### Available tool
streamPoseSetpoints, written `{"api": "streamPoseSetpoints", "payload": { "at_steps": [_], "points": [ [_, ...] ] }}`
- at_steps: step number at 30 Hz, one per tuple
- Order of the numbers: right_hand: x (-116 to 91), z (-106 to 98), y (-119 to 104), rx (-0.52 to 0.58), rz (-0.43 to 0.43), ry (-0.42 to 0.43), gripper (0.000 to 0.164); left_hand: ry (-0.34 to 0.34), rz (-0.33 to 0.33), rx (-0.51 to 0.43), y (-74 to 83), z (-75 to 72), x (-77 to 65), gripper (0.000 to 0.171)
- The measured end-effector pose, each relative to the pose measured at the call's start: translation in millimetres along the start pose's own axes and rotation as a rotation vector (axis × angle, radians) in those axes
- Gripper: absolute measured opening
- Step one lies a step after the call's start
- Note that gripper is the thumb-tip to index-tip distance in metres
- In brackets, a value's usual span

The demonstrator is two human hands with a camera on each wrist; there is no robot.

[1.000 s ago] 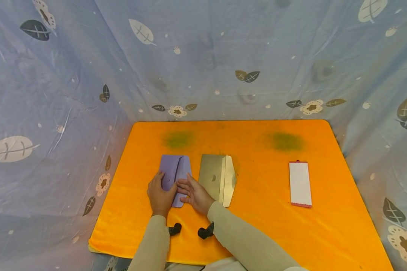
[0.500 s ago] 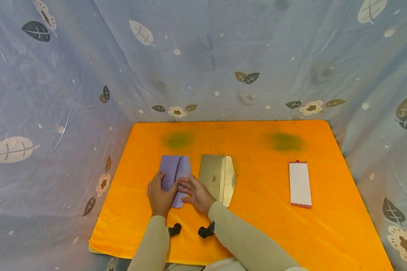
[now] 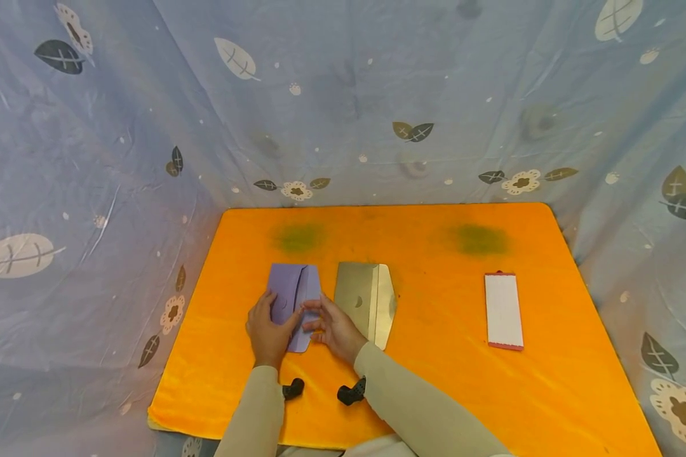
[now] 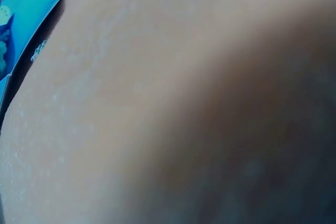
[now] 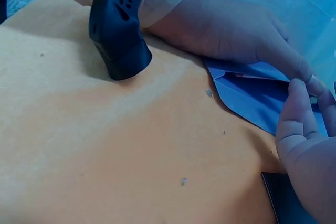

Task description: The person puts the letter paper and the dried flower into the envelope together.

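Note:
A purple envelope (image 3: 286, 279) lies on the orange cloth in the head view, flap unfolded to the right; it looks blue in the right wrist view. My left hand (image 3: 270, 330) grips it, fingers along its left side and thumb at the pocket opening. My right hand (image 3: 336, 330) is over the flap (image 3: 300, 341), loosely bent fingers reaching toward the left thumb. In the right wrist view, the right fingertips (image 5: 297, 90) meet the left thumb at the gaping opening (image 5: 257, 78). Skin fills most of the left wrist view.
A gold envelope (image 3: 354, 285) with its flap unfolded lies just right of my right hand. Farther right is a white narrow pad (image 3: 504, 311) with red ends. Patterned curtains (image 3: 343, 95) stand around the orange-covered table (image 3: 434, 381). Black wrist devices (image 3: 351, 392) hang at both cuffs.
My right hand has shifted slightly right and its fingers have bent a little more. My left hand keeps its place on the purple envelope. The head view has tilted slightly.

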State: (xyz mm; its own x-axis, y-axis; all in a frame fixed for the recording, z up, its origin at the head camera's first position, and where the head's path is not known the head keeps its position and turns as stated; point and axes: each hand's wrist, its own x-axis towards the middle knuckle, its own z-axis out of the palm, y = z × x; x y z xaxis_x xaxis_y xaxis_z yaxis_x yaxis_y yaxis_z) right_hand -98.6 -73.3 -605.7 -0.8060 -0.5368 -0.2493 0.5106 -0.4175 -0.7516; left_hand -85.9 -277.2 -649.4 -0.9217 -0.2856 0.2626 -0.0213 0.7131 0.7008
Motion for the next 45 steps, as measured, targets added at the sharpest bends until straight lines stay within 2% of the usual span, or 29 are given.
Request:
{"api": "streamPoseSetpoints", "payload": {
  "at_steps": [6, 18, 30, 38, 45],
  "points": [
    [-11.3, -1.6, -0.7, -0.002, -0.002, -0.012, 0.076, 0.001, 0.028, 0.011, 2.5, -2.1, -1.4, 0.086],
    [-23.5, -7.8, -3.7, -0.108, -0.023, -0.060, 0.064, 0.004, 0.043, 0.012, 3.1, -0.9, -2.9, 0.090],
    [-40.2, -16.1, -0.7, -0.088, -0.006, -0.135, 0.067, 0.013, 0.027, 0.007, 0.0, 0.6, -1.8, 0.077],
    [-55.4, -24.5, -11.3, -0.048, -0.036, -0.159, 0.076, 0.036, 0.044, 0.008, 3.4, 1.6, -1.8, 0.073],
    [-65.7, -37.9, -18.9, -0.005, -0.084, -0.141, 0.060, 0.057, 0.041, -0.003, -0.4, 2.8, -1.4, 0.068]
  ]
}}
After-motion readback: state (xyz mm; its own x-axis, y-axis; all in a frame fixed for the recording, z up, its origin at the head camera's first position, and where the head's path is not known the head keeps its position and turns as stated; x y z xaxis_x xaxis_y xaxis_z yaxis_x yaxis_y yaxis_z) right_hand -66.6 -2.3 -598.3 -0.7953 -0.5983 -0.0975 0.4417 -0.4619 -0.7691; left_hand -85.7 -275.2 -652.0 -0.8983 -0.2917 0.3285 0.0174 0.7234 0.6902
